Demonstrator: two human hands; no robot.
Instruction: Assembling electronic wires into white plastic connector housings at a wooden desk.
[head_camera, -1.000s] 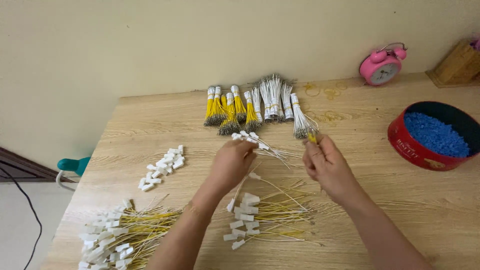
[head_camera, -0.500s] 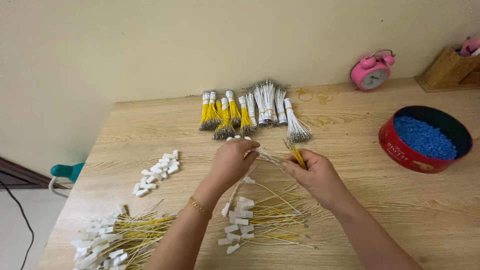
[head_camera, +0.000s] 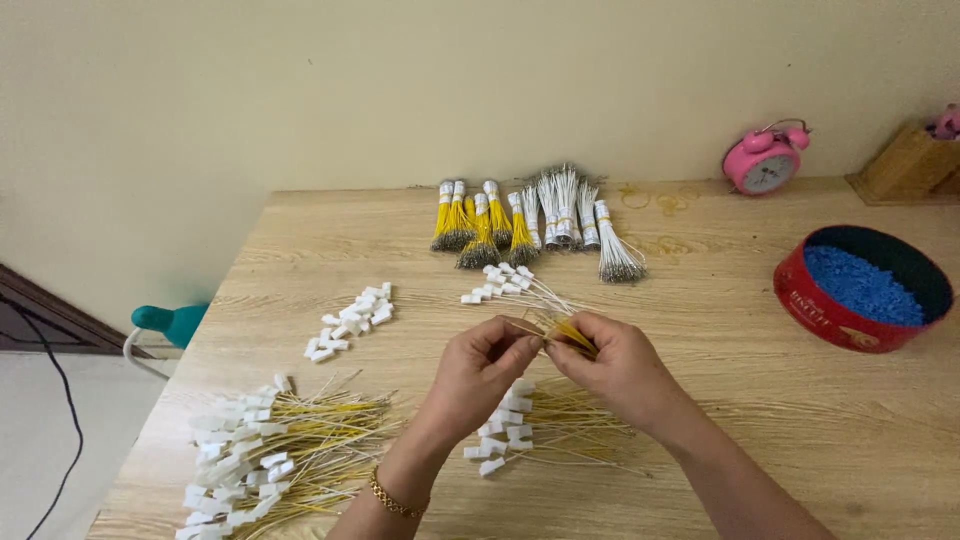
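Note:
Both hands meet over the middle of the wooden table (head_camera: 760, 420). My left hand (head_camera: 478, 372) and my right hand (head_camera: 612, 362) pinch the same small bunch of thin yellow wires (head_camera: 545, 318), whose white plastic tags (head_camera: 497, 280) fan out toward the far left. Under my hands lies a loose pile of tagged yellow wires (head_camera: 540, 425). A gold bracelet (head_camera: 392, 497) is on my left wrist.
Tied bundles of yellow and white wires (head_camera: 530, 222) lie at the back. A heap of loose white tags (head_camera: 350, 318) sits left of centre, a big pile of tagged wires (head_camera: 275, 455) front left. A red round tin of blue pellets (head_camera: 862, 290), a pink alarm clock (head_camera: 764, 160) and a wooden box (head_camera: 905, 165) stand right.
My hands have drawn closer together and nearer to me, gathering the fanned wires into one bunch held by both. The view has shifted slightly.

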